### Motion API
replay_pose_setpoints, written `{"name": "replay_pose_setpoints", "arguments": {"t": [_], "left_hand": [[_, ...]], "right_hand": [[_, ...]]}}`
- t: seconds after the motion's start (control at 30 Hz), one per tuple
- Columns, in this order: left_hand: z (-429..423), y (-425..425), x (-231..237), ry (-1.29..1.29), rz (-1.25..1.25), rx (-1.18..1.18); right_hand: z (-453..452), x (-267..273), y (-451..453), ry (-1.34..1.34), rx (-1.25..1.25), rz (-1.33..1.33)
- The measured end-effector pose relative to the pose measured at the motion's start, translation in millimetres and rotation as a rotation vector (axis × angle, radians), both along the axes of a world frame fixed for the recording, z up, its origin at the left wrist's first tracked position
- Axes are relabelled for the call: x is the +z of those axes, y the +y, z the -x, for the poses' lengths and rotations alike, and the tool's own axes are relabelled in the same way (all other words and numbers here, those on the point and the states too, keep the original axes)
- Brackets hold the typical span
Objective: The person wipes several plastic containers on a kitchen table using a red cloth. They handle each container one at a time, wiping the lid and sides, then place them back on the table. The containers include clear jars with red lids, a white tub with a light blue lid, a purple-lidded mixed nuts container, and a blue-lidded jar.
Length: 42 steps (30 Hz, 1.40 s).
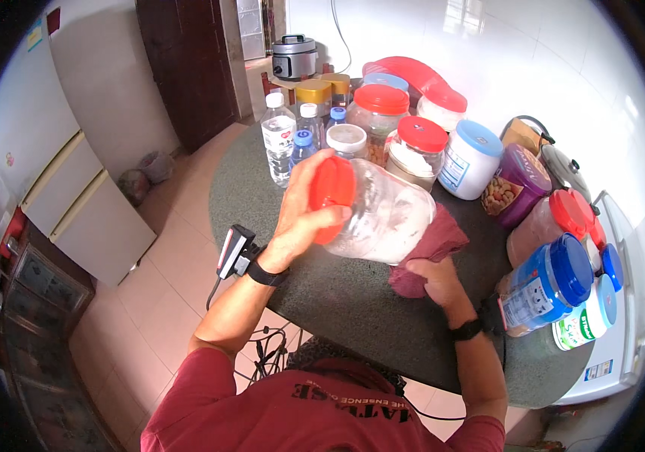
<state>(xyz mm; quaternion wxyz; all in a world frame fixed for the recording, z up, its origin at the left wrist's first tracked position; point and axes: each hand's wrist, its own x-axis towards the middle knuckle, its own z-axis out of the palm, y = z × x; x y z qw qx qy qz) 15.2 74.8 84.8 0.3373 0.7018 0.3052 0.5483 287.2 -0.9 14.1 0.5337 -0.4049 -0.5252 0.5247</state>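
My left hand grips the red lid of a clear plastic jar, which is tilted on its side above the dark round table. White powdery contents show through its wall. In my right hand is a dark red cloth, pressed against the jar's base. Just beyond the jar stand a red-lidded jar with white contents and a smaller jar with a white lid.
Water bottles line the table's far left. Along the right stand a white tub with a light-blue lid, a purple nut tub, a blue-lidded jar and a white tub. A refrigerator is at the left.
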Motion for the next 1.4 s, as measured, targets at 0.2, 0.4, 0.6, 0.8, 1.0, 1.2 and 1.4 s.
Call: {"name": "replay_pose_setpoints", "arguments": {"t": [0.2,0.4,0.6,0.8,1.0,1.2,1.4], "left_hand": [[14.6,-2.0,-20.6,-0.323,0.285,-0.127],[15.4,2.0,-34.3,-0.461,0.552,-0.178],[9.8,-2.6,-46.4,-0.545,0.618,-0.208],[7.4,-13.8,-50.1,-0.281,0.131,-0.116],[15.0,-15.4,-25.4,0.187,-0.406,-0.064],[1.3,-39.8,28.1,0.438,-0.846,-0.289],[-23.0,-51.3,67.0,0.688,-0.964,-0.406]], "right_hand": [[11.3,-2.4,-2.2,-0.554,-0.028,-0.126],[14.7,-7.5,8.0,-0.939,-0.177,-0.495],[11.5,-15.0,10.3,-0.877,-0.215,-0.484],[6.2,-11.5,-2.2,-0.529,-0.211,-0.187],[-8.0,1.3,-0.6,0.208,-0.102,0.003],[-24.5,6.9,2.5,0.531,0.023,0.125],[-32.2,-5.6,22.6,0.440,-0.201,0.228]]}}
